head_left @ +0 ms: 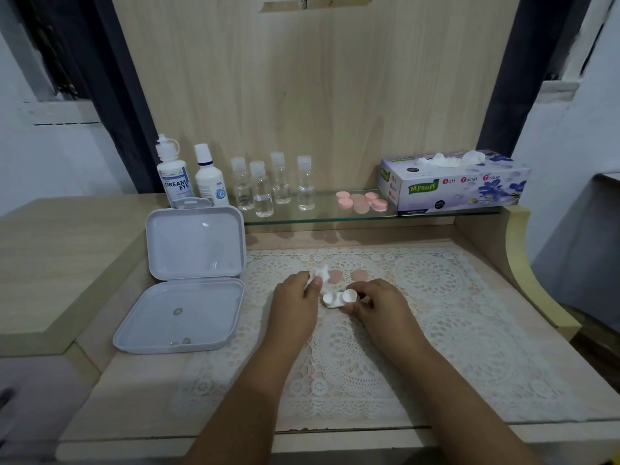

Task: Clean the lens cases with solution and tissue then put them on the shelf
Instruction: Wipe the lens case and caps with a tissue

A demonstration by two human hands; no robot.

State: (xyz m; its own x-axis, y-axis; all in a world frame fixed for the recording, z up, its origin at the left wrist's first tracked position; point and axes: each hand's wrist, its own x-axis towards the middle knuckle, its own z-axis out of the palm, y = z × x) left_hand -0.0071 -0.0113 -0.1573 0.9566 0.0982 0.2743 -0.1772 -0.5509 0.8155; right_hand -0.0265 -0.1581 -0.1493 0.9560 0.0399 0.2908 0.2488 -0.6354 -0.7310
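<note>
2 hands at work over the lace-covered table (469, 330): left hand (295, 297) pinching a crumpled white tissue wad (318, 273), right hand (379, 303) with fingers (360, 295) curled on the small white twin-cup plastic lens case (339, 298), low over the mat. Likely light, stiff, slick when wet; best held by the bridge or outer rims. 2 pink round caps (347, 276) just behind. Open white hinged box (188, 290) near on the left. Glass shelf (322, 211) beyond, with free space between the clear bottles (273, 186) and pink lids (362, 201).

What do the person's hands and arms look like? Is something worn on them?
Both forearms are bare up to the bottom edge of the picture: no sleeves show. The left hand and the right hand wear no gloves, and no watch, bracelet or ring is visible.
</note>
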